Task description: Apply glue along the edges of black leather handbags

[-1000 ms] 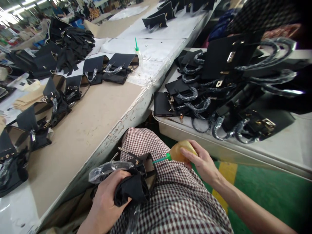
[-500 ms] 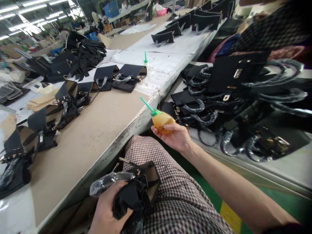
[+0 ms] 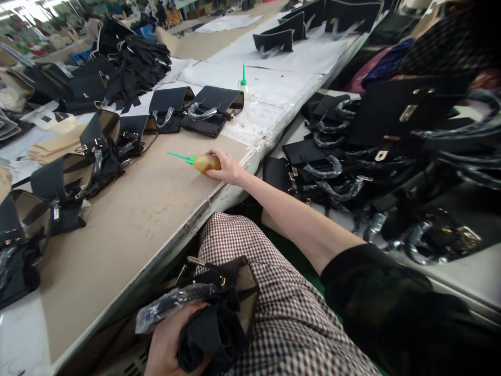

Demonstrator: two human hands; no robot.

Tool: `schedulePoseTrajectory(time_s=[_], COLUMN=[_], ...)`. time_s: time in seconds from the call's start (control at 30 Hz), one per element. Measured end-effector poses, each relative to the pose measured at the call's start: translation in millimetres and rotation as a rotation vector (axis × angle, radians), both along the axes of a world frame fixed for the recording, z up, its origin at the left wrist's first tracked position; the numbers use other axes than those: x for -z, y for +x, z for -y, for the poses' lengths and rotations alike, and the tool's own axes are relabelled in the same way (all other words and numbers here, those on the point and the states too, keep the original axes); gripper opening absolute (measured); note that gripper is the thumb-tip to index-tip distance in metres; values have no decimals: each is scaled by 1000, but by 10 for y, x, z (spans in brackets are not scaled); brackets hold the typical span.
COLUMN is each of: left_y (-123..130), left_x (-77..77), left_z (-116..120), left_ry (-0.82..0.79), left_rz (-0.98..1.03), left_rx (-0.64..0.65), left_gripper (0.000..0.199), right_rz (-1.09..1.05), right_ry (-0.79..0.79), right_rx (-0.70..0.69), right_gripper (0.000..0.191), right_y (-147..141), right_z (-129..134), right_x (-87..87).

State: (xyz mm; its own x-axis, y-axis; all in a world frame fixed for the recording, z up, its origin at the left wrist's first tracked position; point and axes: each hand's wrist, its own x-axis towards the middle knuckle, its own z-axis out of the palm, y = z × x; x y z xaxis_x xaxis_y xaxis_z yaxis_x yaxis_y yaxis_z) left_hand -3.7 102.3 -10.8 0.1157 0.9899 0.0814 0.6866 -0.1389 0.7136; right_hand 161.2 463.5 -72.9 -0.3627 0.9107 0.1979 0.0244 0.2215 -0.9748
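My right hand (image 3: 225, 168) is wrapped round the rear of an amber squeeze bottle (image 3: 203, 164) with a long green nozzle. The bottle lies nearly level over the brown sheet on the table (image 3: 141, 219), its nozzle pointing left; whether it touches the sheet I cannot tell. Down at my lap, my left hand (image 3: 172, 339) grips a black handbag (image 3: 219, 329). Gold hardware and a handle in clear plastic show on this handbag, and its tan inside faces right. The left fingertips are partly hidden behind the black material.
Several black handbags (image 3: 62, 183) line the table's left side, with two more (image 3: 211, 107) farther back. Another green-nozzled bottle (image 3: 243, 86) stands beyond them. On the right, a lower surface holds piled black handbags (image 3: 332, 167). A dark heap of strips (image 3: 136, 73) sits at back left.
My right hand has moved left with the squeeze bottle, from beside the table edge to over the table. The bottle has tipped closer to level. My left hand keeps its grip on the handbag.
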Motion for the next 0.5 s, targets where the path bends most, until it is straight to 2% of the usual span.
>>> schedulePoseTrajectory(time_s=[0.07,0.13,0.2,0.27,0.33,0.43,0.5], left_y=[17,27,30,30,32,42,55], left_x=[-18,-29,-34,-38,-42,-41,-38], left_z=[-5,-7,-5,-3,-1,-5,-11], left_ry=[-4,9,37,60,51,27,9], left_rz=[-18,-33,-38,-29,-19,5,9], left_rx=[19,27,32,40,50,55,65], left_gripper=[29,25,23,23,24,24,24], right_rz=[97,170,224,266,314,348,324], right_ry=[41,51,20,-63,-200,-460,-615], right_rx=[16,39,64,113,111,-50,-152], right_gripper=[59,64,57,37,25,35,39], right_y=[24,120,309,575,860,1156,1213], right_z=[89,315,701,1218,1778,2486,2786], right_x=[-51,-111,-143,-117,-21,211,365])
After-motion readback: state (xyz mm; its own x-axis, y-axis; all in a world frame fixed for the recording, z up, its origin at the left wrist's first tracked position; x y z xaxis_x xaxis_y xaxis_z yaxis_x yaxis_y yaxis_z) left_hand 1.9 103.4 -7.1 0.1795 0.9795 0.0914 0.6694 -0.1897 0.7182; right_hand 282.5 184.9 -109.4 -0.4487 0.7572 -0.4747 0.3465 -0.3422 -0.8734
